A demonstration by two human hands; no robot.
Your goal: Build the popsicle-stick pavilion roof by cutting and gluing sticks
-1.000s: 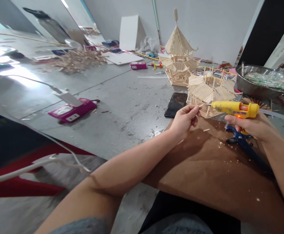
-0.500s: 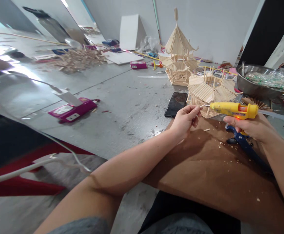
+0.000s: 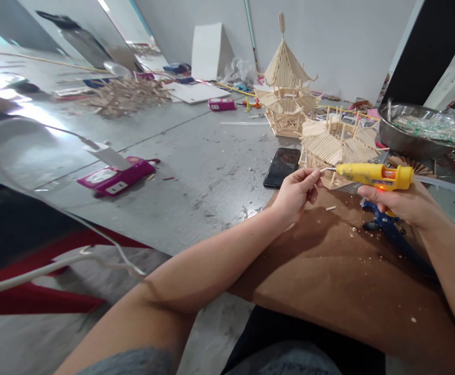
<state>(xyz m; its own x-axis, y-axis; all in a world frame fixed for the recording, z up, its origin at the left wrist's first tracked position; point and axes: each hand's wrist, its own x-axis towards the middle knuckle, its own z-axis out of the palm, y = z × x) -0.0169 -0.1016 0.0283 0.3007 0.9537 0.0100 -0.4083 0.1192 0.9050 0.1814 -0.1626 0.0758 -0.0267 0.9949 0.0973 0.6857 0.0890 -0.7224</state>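
Note:
A small wooden stick (image 3: 323,170) is pinched between the thumb and forefinger of my left hand (image 3: 300,191). My right hand (image 3: 401,200) is wrapped round a yellow hot glue gun (image 3: 362,174), whose metal nozzle meets the stick's tip. A red light glows on the gun, and a clear glue stick (image 3: 444,186) pokes out of its rear. Just behind lies a low pagoda section (image 3: 339,140) built of thin wooden sticks. Blue-handled cutters (image 3: 393,234) rest beneath my right hand on a brown sheet (image 3: 329,271).
A taller stick pagoda (image 3: 285,83) stands behind. Left of my hand lies a black phone (image 3: 282,167). A metal bowl (image 3: 403,139) with plastic packets sits at the right. A purple power strip (image 3: 123,176) with a white plug and a stick pile (image 3: 125,96) are at the left.

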